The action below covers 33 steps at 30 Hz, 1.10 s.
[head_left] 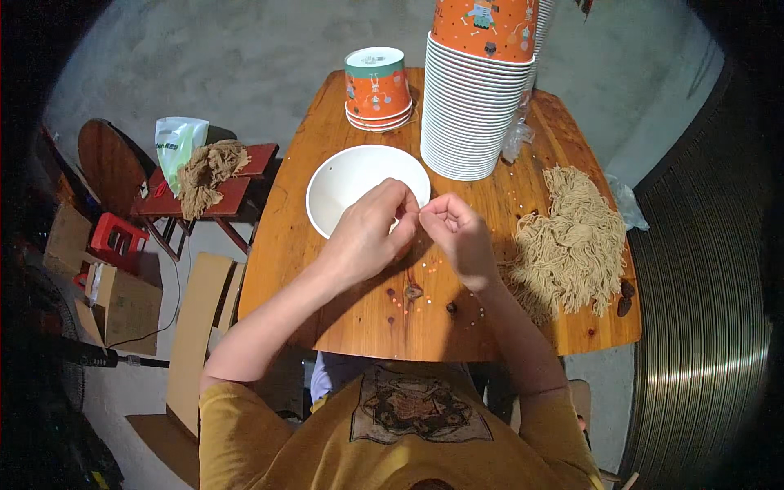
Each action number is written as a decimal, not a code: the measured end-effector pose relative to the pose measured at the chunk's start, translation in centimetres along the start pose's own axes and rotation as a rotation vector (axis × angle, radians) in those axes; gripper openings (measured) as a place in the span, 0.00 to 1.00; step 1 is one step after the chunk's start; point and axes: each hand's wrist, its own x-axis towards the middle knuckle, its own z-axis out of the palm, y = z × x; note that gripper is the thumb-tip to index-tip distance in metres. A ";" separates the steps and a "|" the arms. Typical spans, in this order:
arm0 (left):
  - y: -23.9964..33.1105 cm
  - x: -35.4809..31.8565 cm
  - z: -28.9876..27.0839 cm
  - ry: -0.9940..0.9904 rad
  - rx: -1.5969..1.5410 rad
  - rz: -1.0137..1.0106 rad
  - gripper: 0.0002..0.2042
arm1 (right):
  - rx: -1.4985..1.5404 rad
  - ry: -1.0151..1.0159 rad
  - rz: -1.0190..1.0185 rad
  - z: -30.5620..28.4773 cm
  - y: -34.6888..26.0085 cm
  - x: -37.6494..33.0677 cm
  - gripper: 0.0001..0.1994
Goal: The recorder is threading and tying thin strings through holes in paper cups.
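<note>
A white round paper bucket stands with its mouth facing up near the middle of the wooden table, a small dark hole in its wall. My left hand reaches over its near right rim, thumb and fingers pinched together. Close beside it, my right hand is pinched too, its fingertips almost meeting the left ones. Whatever lies between the fingertips is too small to make out. To the right of my right hand lies a heap of beige yarn strands.
A tall stack of white-rimmed buckets rises at the back, an orange one on top. Left of it sit several upturned orange-and-green buckets. Coloured dots speckle the wooden table. At far left, a red bench carries more yarn.
</note>
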 end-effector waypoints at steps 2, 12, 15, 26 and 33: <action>-0.1 0.0 -0.1 -0.036 -0.042 -0.067 0.04 | 0.007 -0.001 0.000 -0.1 0.0 0.0 0.04; -1.9 0.7 -0.4 -0.119 -0.477 -0.235 0.05 | 0.044 -0.007 -0.004 -0.1 -0.1 0.1 0.04; -1.7 0.8 -0.4 -0.199 -0.440 -0.241 0.07 | 0.051 -0.012 -0.061 -0.3 0.3 0.2 0.04; -1.4 0.9 -0.7 -0.253 -0.375 -0.325 0.06 | 0.061 0.032 -0.115 -0.8 0.4 0.3 0.05; -2.5 1.1 -0.2 -0.232 -0.386 -0.269 0.06 | 0.100 0.067 -0.157 -0.9 0.6 0.3 0.04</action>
